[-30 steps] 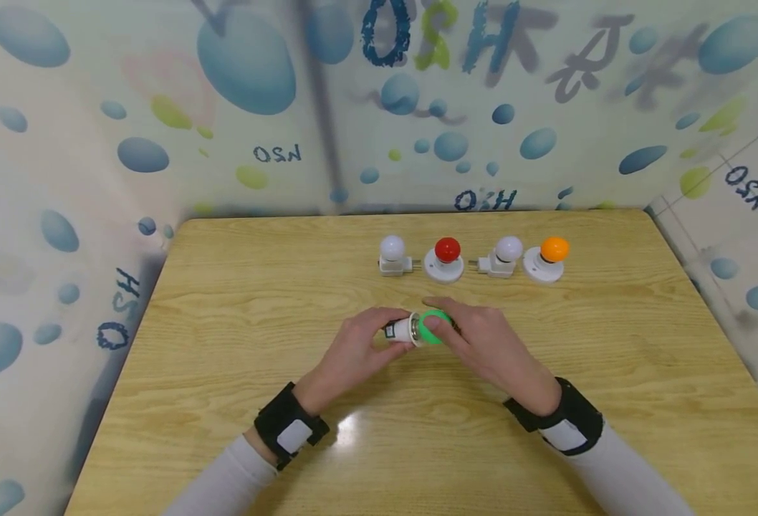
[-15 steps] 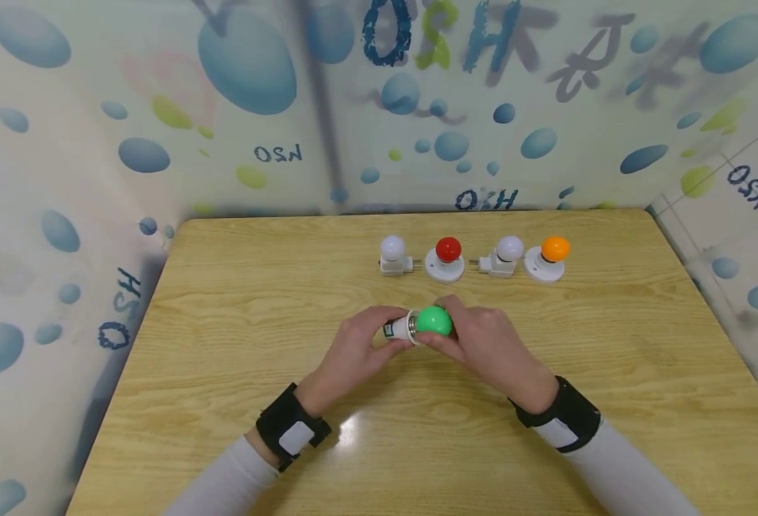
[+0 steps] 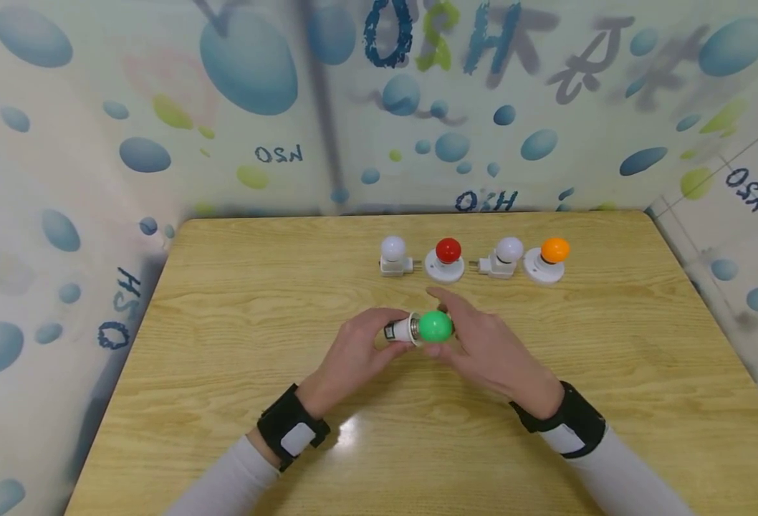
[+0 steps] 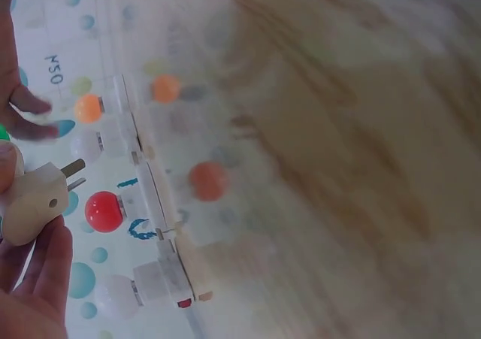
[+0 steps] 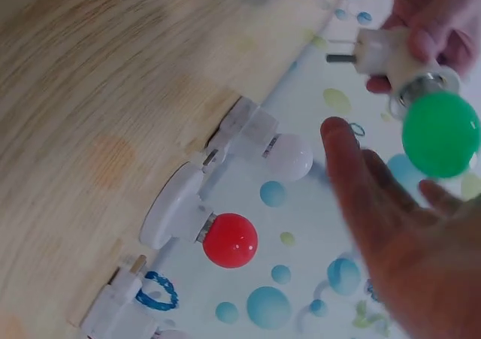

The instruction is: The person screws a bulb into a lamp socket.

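My left hand grips a white plug-in lamp socket, thumb on one side and fingers on the other. Two metal prongs stick out of the socket. A green bulb sits in the socket's mouth, with some of its metal screw base showing. Close around the bulb is my right hand, its fingers spread. In the right wrist view a gap shows between those fingers and the bulb. Both hands are above the wooden table.
Behind the hands stands a row of bulbs in holders: a white bulb on a plug socket, a red bulb on a round base, another white bulb on a plug socket, and an orange bulb on a round base. A patterned wall borders the table.
The right fingers lay on the green bulb, shifted round it half a second ago, and now are spread off it. The left hand has held the socket almost still.
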Motion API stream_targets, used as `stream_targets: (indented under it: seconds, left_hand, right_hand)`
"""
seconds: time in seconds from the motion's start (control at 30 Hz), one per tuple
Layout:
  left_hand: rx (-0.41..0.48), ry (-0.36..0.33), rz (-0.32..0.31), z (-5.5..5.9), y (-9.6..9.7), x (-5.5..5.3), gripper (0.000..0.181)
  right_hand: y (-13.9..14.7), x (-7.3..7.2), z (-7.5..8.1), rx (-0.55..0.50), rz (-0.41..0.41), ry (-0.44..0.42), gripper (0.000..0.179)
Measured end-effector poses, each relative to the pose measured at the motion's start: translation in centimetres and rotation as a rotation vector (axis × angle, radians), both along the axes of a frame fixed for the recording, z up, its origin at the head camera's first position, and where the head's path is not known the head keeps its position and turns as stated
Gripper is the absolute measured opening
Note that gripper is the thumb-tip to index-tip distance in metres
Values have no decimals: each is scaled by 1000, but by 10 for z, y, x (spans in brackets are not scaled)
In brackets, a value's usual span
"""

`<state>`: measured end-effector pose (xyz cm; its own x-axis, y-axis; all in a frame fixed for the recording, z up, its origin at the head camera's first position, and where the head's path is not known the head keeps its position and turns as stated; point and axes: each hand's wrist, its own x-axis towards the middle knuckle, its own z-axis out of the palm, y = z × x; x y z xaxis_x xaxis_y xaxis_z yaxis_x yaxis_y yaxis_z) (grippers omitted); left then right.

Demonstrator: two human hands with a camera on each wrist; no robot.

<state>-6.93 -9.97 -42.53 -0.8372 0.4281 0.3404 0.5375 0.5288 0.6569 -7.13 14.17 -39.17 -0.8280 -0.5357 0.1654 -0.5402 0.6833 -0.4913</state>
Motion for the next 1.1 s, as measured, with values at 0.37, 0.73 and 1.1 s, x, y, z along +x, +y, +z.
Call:
stream_targets:
  seconds: [0.37, 0.73, 1.1]
  left_hand:
    - [13, 1, 8, -2, -3, -1, 38]
    - [18, 91, -13, -4, 1, 1, 40]
    - [41, -66, 45, -6, -3, -1, 43]
  right_hand:
    - [3, -1, -3, -177, 173, 54, 51]
    - [-2, -2, -7, -11, 24, 277, 59]
    - [15, -5, 3, -66, 174, 18, 69]
